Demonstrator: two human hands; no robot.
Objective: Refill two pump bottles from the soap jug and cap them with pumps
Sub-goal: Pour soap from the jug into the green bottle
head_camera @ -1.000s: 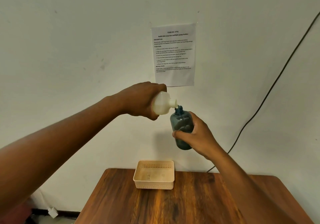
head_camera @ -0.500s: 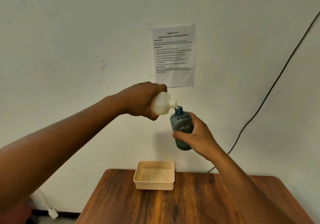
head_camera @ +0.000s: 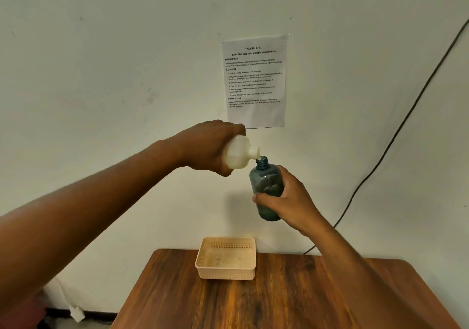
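My left hand (head_camera: 208,145) grips a cream-white soap jug (head_camera: 238,154), tipped on its side with its spout pointing right. The spout rests at the open neck of a dark blue-grey translucent pump bottle (head_camera: 266,184). My right hand (head_camera: 286,201) holds that bottle nearly upright around its lower half, in the air well above the table. The bottle has no pump on it. Most of the jug's body is hidden inside my left hand. No pump heads and no second bottle are in view.
A beige perforated plastic basket (head_camera: 225,275) sits at the far edge of the wooden table (head_camera: 253,308), below the bottles. A printed task sheet (head_camera: 255,82) is taped to the white wall. A black cable (head_camera: 396,135) runs down the wall at right.
Both hands hold almost the same pose throughout, jug spout at the bottle neck. The view has shifted very slightly upward.
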